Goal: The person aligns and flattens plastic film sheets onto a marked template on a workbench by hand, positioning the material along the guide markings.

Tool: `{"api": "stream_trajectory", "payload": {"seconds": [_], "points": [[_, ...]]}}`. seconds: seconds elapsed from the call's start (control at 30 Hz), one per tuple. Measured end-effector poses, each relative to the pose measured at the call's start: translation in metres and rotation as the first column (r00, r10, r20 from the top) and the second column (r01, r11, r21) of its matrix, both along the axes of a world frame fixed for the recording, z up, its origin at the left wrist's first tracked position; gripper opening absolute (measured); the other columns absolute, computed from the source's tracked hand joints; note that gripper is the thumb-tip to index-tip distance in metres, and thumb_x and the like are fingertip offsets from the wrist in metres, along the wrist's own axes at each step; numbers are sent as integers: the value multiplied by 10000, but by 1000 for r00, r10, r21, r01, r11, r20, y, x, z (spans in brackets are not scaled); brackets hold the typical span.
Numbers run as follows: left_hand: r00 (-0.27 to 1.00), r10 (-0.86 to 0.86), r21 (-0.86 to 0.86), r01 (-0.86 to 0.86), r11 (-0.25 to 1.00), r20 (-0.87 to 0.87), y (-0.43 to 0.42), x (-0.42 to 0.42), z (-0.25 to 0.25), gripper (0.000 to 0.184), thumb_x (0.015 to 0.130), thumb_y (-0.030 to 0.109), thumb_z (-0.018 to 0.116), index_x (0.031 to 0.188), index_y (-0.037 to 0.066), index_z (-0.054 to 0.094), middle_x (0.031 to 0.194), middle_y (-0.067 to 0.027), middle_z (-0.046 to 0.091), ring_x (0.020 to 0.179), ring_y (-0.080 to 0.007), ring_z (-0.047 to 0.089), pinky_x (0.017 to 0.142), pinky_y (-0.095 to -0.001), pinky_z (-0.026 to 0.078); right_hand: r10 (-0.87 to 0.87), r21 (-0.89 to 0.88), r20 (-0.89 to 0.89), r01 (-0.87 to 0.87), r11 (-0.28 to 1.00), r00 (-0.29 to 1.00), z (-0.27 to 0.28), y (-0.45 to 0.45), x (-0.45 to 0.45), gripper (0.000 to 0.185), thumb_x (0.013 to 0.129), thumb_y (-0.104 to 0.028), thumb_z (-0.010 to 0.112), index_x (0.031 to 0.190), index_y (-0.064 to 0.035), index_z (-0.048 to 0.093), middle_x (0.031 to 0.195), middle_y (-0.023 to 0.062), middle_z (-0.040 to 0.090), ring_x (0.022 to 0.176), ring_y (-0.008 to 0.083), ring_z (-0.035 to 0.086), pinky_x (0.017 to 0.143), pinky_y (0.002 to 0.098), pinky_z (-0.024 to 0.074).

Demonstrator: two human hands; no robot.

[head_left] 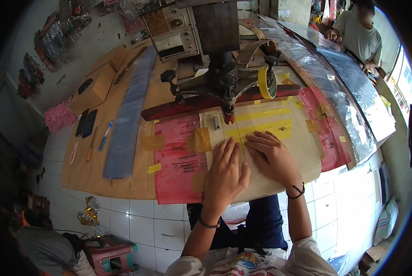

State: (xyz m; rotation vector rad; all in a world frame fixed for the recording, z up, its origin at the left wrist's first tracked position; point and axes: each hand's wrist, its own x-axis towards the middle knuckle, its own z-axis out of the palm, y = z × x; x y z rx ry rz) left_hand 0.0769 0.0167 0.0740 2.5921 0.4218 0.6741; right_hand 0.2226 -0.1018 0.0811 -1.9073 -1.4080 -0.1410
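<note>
My left hand [226,168] lies palm down on a beige board [288,177], its fingers stretched forward and its thumb apart. Beside it my right hand [272,156] also rests flat on the board, fingers extended towards the yellow tape strips [261,126]. Neither hand appears to grip anything, though whatever is under the palms is hidden. A small metal piece [217,122] sits on the board ahead of my left hand. Red sheets [178,170] flank the board, with brown tape [199,140] at the left join.
Above the board hangs a press machine [222,85] with a long red bar [169,109]; a yellow tape roll [263,83] hangs from it. Leftward lie a bluish plastic strip [127,124], a pen [106,135], phones [89,123] and a box [95,87]. Another person [360,34] is at far right.
</note>
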Motion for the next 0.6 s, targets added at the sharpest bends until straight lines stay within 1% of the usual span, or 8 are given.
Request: {"api": "stream_trajectory", "payload": {"seconds": [0.33,0.43,0.6], "points": [[1000,12,-9,-12,1000,4,-1,0,0,536,956,202,599,1398,-100,574,1536,-237,511,1476,-388,423,1233,-469,362,1,-12,-2,-1,1000,1000,0,-1,1,253,938,-104,670,1161,-37,768,1297,113,728,1295,335,637,1183,495,430],[1000,12,14,-12,1000,9,0,0,-1,531,956,202,597,1394,-98,577,1532,-235,515,1471,-390,428,1222,-469,374,3,-21,1,-3,1000,1000,1,-1,0,260,931,-99,667,1162,-38,769,1301,111,726,1297,332,635,1185,495,428],[1000,11,-1,-11,1000,1,0,0,1,524,958,199,589,1390,-99,579,1531,-235,516,1466,-395,432,1221,-470,376,2,-26,-4,-3,1000,1000,0,-1,1,259,926,-97,669,1158,-39,770,1299,110,727,1295,330,636,1185,494,429]]}}
